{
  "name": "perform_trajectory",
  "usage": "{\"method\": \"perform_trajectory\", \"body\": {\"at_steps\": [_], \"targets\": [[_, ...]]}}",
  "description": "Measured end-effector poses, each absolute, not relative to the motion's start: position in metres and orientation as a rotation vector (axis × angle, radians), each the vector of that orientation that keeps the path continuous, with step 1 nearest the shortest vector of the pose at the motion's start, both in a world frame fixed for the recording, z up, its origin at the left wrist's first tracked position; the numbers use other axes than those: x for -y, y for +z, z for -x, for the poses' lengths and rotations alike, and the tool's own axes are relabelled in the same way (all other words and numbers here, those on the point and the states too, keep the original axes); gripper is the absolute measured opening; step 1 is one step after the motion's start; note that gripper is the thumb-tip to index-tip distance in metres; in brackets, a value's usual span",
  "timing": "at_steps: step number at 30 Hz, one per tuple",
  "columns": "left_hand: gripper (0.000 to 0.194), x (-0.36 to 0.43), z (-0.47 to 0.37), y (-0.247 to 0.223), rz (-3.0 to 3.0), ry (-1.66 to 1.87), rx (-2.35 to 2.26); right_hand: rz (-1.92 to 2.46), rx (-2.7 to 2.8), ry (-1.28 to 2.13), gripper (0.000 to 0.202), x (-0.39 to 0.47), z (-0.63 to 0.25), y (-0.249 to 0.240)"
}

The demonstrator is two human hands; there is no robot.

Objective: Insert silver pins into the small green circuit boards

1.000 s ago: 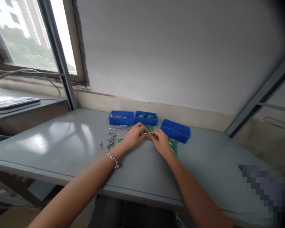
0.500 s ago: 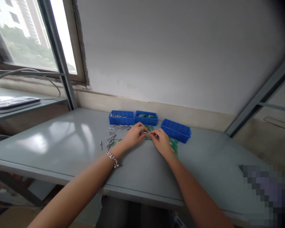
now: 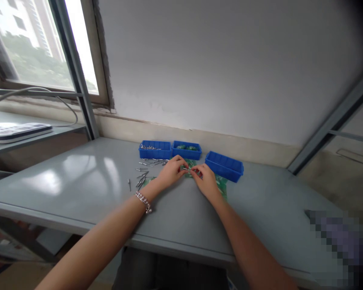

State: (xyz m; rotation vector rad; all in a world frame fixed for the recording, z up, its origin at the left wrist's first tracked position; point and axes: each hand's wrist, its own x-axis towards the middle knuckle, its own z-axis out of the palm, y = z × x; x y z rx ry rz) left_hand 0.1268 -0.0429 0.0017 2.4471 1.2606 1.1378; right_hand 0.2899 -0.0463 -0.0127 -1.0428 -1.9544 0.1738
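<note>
Head view | left hand (image 3: 172, 169) and right hand (image 3: 206, 179) are pinching a small metal pin (image 3: 186, 168) between fingertips, seemingly for steadiness, above the bench (image 3: 175, 217) | loose pins (image 3: 141, 182) are lying leftward, blue bins (image 3: 224, 172) standing behind, presumably for easy reach

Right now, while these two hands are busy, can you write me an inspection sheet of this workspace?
Surface: grey table, bright glare at left.
Job's things: loose metal pins left of the left hand; green packets around the hands; three blue bins behind.
Clutter: pixelated shape at right, unidentifiable.
Hands: left and right hand appear to pinch one small metal piece.
Cables: one pale cable arching above the side shelf.
Surroundings: window at left, wall behind, white device on the shelf.
</note>
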Motion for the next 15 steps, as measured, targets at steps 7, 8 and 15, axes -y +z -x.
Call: {"method": "perform_trajectory", "body": {"at_steps": [7, 8, 15], "targets": [[0.011, 0.0429, -0.1269, 0.0011, -2.435, 1.137, -1.268, 1.024, 1.947, 0.183, 0.007, 0.0455, -0.2904, -0.0138], [0.011, 0.0428, -0.1271, 0.0010, -2.433, 1.140, -1.269, 1.022, 1.951, 0.183, 0.007, 0.0453, -0.2905, -0.0140], [0.011, 0.0428, -0.1269, 0.0008, -2.445, 1.154, -1.271, 1.035, 1.950, 0.180, 0.007, 0.0452, -0.2901, -0.0139]]}}
